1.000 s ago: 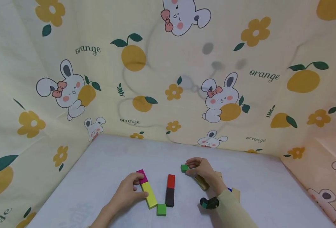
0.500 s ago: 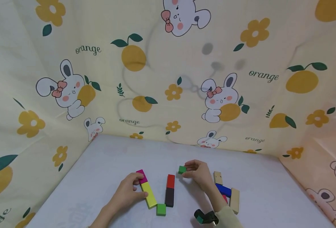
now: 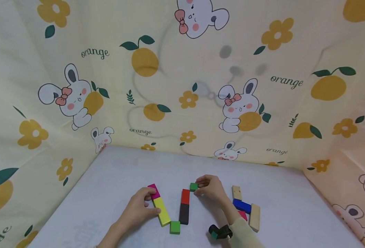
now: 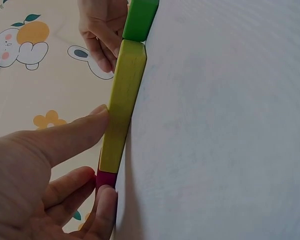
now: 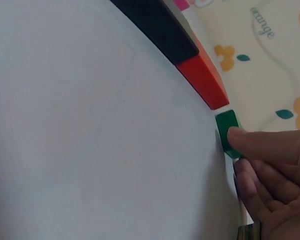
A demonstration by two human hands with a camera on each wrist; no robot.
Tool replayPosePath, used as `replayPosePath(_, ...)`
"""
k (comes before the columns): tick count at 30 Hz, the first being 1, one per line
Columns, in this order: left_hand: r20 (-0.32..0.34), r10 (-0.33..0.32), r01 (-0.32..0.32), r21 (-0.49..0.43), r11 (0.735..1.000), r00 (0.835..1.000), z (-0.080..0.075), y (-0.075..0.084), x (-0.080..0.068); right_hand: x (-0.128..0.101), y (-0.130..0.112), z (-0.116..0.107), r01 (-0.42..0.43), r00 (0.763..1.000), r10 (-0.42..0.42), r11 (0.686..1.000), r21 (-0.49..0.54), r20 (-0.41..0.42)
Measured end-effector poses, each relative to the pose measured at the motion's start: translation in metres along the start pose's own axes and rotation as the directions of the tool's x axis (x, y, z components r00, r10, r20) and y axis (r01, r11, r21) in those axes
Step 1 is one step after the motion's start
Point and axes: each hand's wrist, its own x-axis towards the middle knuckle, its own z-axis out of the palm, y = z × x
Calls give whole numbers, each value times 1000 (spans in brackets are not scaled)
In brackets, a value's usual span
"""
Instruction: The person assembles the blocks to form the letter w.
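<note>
My left hand (image 3: 142,206) holds the far end of a row made of a magenta block (image 3: 153,191) and a yellow block (image 3: 162,210). In the left wrist view its thumb presses the yellow block's side and a finger curls over the magenta end. At the yellow block's near end lies a green block (image 3: 175,227), with a black block (image 3: 184,214) and a red block (image 3: 185,196) in line beyond it. My right hand (image 3: 211,188) pinches a small green block (image 5: 227,131) between thumb and fingers, close to the red block's far end; a narrow gap shows between them.
To the right, two wooden-coloured blocks, one far (image 3: 236,193) and one near (image 3: 254,217), lie around a blue block (image 3: 242,206) and a partly hidden pinkish-red block (image 3: 242,215). A patterned cloth (image 3: 170,117) encloses the white table (image 3: 133,165) behind and at both sides.
My right hand has moved left with the green block, from beside a gold block to the red block's far end. The right forearm now hides the gold block. My left hand stays put.
</note>
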Motion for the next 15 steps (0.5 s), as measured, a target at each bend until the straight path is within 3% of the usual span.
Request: replayPosePath(15, -1, -3, 3, 6, 1000, 1000, 1, 0, 1, 3, 7, -5, 43, 996, -48, 996, 72, 71)
